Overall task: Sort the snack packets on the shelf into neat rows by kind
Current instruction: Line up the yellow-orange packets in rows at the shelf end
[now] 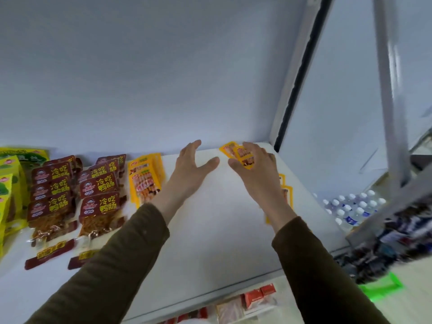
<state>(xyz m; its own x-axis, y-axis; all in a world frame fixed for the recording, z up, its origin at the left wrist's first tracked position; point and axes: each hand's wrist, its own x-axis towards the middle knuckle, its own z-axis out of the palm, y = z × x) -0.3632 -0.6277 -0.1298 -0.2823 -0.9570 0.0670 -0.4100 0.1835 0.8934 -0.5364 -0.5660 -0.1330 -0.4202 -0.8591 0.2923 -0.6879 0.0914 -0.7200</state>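
Both hands out over the white shelf (210, 230). Left hand (190, 166) hovers with fingers spread wide, holding nothing. Right hand (253, 167) has fingers curled round a small stack of yellow packets (236, 153) near the back right corner. More yellow packets (284, 192) lie partly hidden under the right wrist. A yellow row (145, 178) sits left of the left hand, then two rows of dark red packets (77, 195), then green-yellow packets (10, 183) at far left. Water bottles (353, 206) below right, blurred.
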